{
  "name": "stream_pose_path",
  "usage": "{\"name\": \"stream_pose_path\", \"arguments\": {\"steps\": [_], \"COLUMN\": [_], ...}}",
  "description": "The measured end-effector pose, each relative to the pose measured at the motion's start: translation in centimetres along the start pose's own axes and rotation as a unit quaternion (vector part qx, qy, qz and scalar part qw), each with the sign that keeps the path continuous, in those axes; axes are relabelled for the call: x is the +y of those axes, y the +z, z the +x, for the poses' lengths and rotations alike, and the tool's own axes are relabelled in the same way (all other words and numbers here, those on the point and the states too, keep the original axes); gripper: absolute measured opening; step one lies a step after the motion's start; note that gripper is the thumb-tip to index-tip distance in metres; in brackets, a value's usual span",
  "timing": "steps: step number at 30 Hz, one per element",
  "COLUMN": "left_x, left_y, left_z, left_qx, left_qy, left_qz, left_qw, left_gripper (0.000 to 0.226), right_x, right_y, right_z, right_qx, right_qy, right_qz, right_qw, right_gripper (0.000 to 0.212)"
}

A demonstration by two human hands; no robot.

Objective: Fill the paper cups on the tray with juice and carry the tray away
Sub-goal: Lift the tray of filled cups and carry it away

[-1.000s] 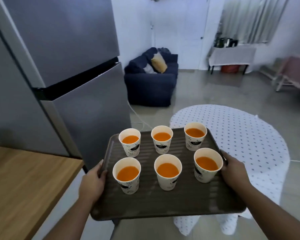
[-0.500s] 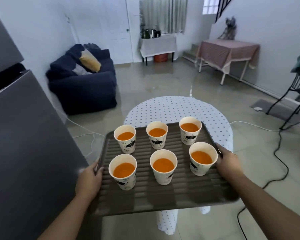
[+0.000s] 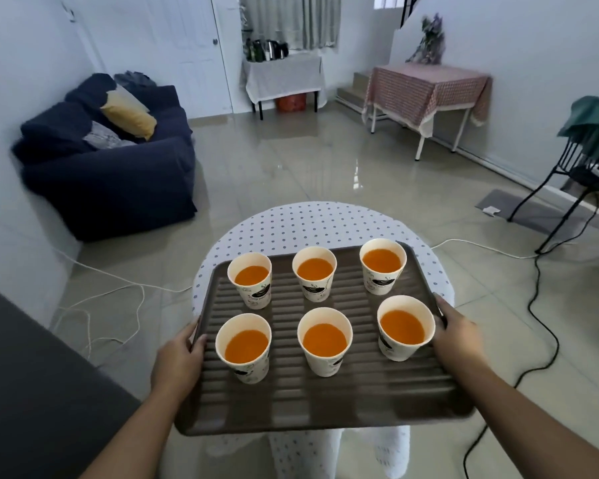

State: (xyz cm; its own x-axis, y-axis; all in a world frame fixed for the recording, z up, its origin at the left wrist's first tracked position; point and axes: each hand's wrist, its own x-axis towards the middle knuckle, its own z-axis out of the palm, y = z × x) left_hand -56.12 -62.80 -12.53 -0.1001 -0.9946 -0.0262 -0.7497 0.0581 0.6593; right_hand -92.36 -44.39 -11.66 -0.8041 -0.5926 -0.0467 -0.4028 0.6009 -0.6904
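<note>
I hold a dark ribbed tray level in the air, in front of my chest. My left hand grips its left rim and my right hand grips its right rim. Several white paper cups stand upright on it in two rows, each filled with orange juice; the nearest middle cup sits between the front left cup and the front right cup. The tray hangs over the near edge of a round table with a dotted white cloth.
A dark blue sofa stands at the left wall. A dark grey fridge side is close at my lower left. White and black cables lie on the tiled floor. A pink-clothed table and a black chair stand at the right.
My view has swung right, away from the fridge and wooden counter, toward the open room. The tray stays level in both hands and the round table now lies straight ahead.
</note>
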Motion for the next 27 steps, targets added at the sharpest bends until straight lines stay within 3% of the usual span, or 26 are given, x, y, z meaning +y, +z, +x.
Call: {"name": "stream_pose_path", "arguments": {"steps": [14, 27], "left_x": [4.5, 4.6], "left_y": [9.3, 16.1], "left_z": [16.2, 27.9], "left_qx": [-0.031, -0.029], "left_qy": [0.007, 0.026], "left_qz": [0.043, 0.068], "left_qw": [0.999, 0.997], "left_gripper": [0.045, 0.047], "right_x": [-0.4, -0.5], "right_y": [5.9, 13.2], "right_z": [15.2, 24.6], "right_qx": [-0.009, 0.016], "right_qy": [0.054, 0.069], "right_qz": [-0.018, -0.025], "right_qw": [0.998, 0.997], "right_gripper": [0.048, 0.050]}}
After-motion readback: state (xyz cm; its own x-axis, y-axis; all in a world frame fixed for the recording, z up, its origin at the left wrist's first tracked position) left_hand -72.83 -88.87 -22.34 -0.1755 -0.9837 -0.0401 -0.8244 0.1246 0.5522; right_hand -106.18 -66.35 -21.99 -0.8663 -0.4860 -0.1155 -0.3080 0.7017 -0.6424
